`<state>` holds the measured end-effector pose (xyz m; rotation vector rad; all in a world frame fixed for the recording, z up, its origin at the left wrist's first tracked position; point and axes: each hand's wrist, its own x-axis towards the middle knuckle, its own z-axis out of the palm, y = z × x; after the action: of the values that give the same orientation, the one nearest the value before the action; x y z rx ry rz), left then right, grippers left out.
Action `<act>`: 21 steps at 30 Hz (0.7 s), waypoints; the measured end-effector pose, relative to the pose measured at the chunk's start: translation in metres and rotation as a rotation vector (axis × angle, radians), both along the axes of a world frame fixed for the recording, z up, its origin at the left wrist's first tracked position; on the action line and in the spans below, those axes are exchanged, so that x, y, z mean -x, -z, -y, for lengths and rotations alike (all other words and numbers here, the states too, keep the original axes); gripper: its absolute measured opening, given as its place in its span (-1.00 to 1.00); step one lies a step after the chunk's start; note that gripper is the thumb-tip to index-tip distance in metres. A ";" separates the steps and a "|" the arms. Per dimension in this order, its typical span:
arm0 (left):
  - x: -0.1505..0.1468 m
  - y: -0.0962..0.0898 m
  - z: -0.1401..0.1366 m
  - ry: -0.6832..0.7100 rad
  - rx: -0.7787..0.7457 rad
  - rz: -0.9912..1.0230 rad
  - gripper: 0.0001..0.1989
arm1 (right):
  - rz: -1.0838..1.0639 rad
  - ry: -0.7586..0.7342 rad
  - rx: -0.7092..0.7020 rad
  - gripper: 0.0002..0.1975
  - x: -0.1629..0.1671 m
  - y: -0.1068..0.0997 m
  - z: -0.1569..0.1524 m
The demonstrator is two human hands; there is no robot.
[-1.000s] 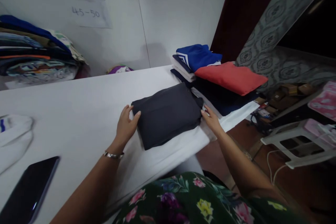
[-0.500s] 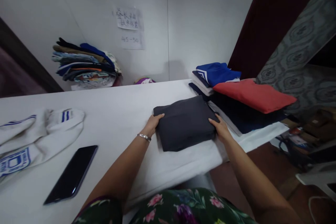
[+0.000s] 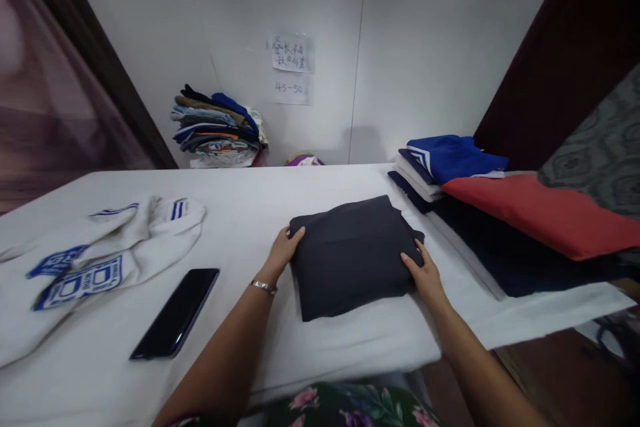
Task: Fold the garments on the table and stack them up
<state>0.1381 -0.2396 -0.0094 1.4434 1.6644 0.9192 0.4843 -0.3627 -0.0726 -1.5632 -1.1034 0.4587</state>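
A dark grey folded garment (image 3: 353, 257) lies flat on the white-covered table (image 3: 240, 227) in front of me. My left hand (image 3: 284, 255) grips its left edge, thumb on top and the other fingers mostly hidden beneath. At the opposite edge, my right hand (image 3: 424, 275) holds the cloth near the right corner, its thumb on top and a finger by the loose layer there. A bracelet (image 3: 264, 287) circles my left wrist.
Left of the garment lie a black phone (image 3: 175, 313) and a crumpled white garment with blue print (image 3: 145, 240). Folded clothes, a red one (image 3: 540, 210) and a blue one (image 3: 455, 157) on top, are stacked right. Another clothes pile (image 3: 220, 127) stands behind the table, below paper signs (image 3: 293, 70).
My view has swung to the left, so the surroundings sit farther right in the picture. Both hands keep hold of the dark garment, which now lies a little farther from the right-hand stack.
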 end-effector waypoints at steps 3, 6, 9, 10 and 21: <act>0.002 -0.007 -0.024 0.007 -0.054 -0.100 -0.46 | 0.055 0.091 0.008 -0.35 0.002 -0.006 0.010; 0.002 -0.010 -0.045 0.085 -0.072 -0.163 -0.54 | 0.247 0.125 -0.127 -0.40 0.007 -0.014 0.015; -0.001 -0.006 -0.054 0.142 -0.070 -0.228 -0.64 | 0.348 0.080 -0.136 -0.42 0.010 -0.015 0.015; -0.002 -0.004 -0.055 0.152 -0.071 -0.249 -0.67 | 0.343 0.064 -0.105 -0.41 0.010 -0.013 0.014; -0.015 0.003 -0.066 0.059 -0.056 -0.351 -0.84 | 0.288 0.073 -0.076 -0.45 0.010 -0.009 0.008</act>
<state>0.1533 -0.1738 -0.0119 1.7610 1.8455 0.7137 0.4743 -0.3707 -0.0632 -1.6296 -1.2612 0.1427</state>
